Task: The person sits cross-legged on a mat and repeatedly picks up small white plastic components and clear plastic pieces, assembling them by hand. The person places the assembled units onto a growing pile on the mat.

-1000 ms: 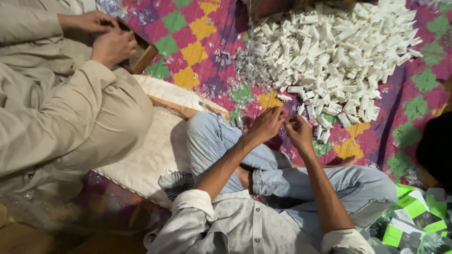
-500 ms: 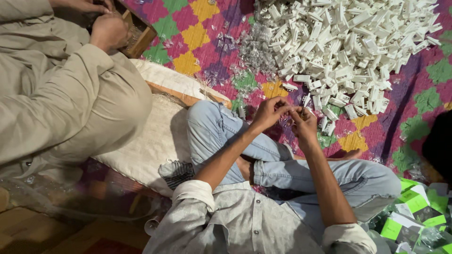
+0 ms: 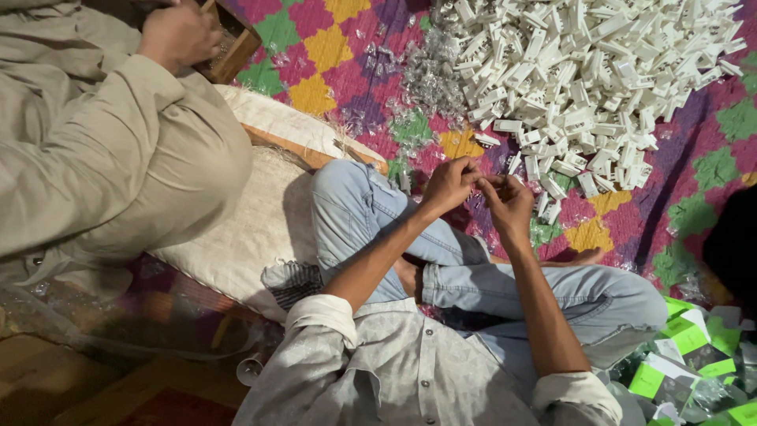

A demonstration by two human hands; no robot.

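Pinching one tiny part between our left hand [image 3: 446,184] and right hand [image 3: 509,201], fingertips together; it could slip onto the mat [image 3: 331,47] among white plastic pieces [image 3: 599,71].

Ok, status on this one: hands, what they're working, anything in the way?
Left hand and right hand pinched together over the lap, item between them too small to tell. White plastic parts pile just ahead on the patterned mat. Nothing between hands and pile.

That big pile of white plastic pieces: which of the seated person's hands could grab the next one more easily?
Probably the right hand. It sits closer to the white pieces, with strays lying just beyond its fingers. The left hand is held against it, on the side nearer the clear bits.
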